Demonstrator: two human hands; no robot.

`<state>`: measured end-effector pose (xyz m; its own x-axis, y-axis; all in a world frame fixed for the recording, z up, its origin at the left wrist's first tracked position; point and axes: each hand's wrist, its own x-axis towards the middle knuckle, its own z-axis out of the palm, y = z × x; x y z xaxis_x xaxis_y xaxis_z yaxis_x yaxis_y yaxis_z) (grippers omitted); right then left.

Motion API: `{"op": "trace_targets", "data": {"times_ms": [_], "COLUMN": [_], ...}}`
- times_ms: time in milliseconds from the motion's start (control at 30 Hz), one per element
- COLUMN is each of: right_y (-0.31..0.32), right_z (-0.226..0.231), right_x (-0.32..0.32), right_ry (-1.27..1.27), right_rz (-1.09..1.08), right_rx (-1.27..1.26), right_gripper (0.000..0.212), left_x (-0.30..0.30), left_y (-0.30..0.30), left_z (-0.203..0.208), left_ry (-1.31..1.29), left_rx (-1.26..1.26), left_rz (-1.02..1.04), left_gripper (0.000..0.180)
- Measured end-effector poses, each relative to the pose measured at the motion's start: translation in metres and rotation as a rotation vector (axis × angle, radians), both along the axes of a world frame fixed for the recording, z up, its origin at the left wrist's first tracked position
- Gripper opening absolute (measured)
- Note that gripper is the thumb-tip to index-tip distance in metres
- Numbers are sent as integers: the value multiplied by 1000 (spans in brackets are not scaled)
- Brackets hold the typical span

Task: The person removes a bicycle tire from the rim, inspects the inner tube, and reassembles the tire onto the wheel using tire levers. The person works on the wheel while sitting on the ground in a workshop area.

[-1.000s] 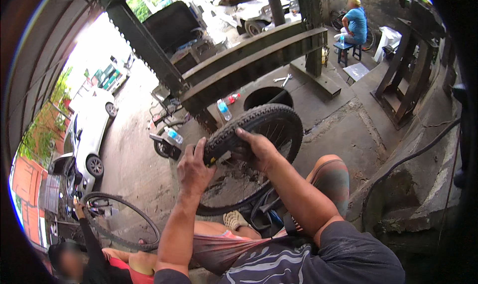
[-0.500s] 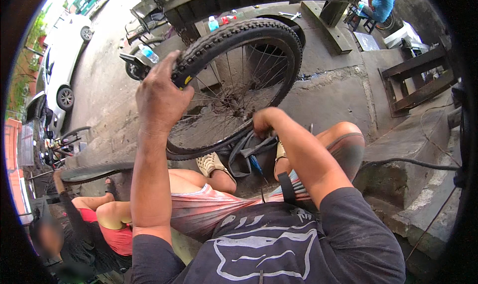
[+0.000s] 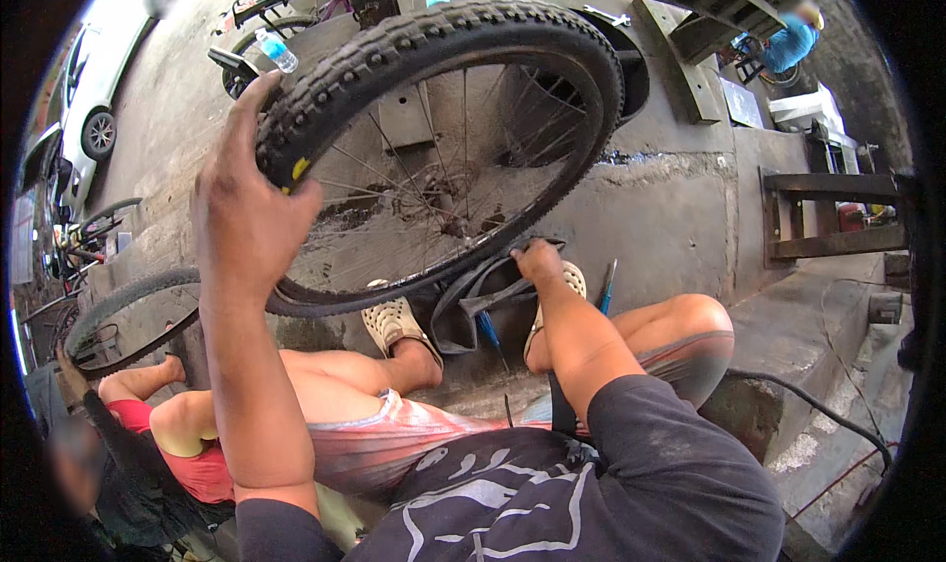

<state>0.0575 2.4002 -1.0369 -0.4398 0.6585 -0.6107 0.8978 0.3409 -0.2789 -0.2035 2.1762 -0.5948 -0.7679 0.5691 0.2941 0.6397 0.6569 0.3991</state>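
Note:
A bicycle wheel (image 3: pixel 434 38) with a knobby black tyre tilts in front of me, its spokes and hub showing. My left hand (image 3: pixel 251 193) is wrapped round the tyre at its left side, thumb on the inner sidewall near a yellow mark. Low by the wheel's near edge, my right hand (image 3: pixel 539 263) pinches a limp black inner tube (image 3: pixel 455 311), which hangs in folds between my feet. Part of the tube is hidden behind the tyre. A blue-handled tool (image 3: pixel 489 331) lies beneath the tube, and another blue tool (image 3: pixel 607 286) is beside my right foot.
My cream clogs (image 3: pixel 396 324) flank the tube. At left, another person holds a thin tyre (image 3: pixel 138 311). A water bottle (image 3: pixel 276 50) and a wrench (image 3: pixel 608 16) lie beyond the wheel. A dark frame (image 3: pixel 838 245) and a concrete step (image 3: pixel 788 296) are at right.
The wheel and my left hand have shifted left in the picture. My right hand has moved slightly right and down, away from the hub, with the tube now visible in its fingers.

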Motion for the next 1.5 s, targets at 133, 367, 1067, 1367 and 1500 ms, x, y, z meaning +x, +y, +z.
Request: {"op": "trace_targets", "data": {"times_ms": [133,367,1067,1367,1500], "right_y": [-24,33,-26,42,117], "right_z": [-35,12,397,458,536], "right_x": [-9,-41,82,120,166], "right_ry": [87,-351,1251,1576,1404], "right_rz": [-19,808,386,-219,-613], "right_rx": [-30,-306,-345,60,614], "right_gripper": [47,29,24,26,48], "left_x": [-2,-7,120,86,83], "left_y": [-6,18,16,2,4], "left_z": [-1,28,28,48,75], "left_ry": [166,-107,170,131,126], "left_rx": [-45,-3,-61,-147,-201], "left_rz": [-152,-221,-213,-269,-322], "left_gripper": [85,54,59,60,62]}}
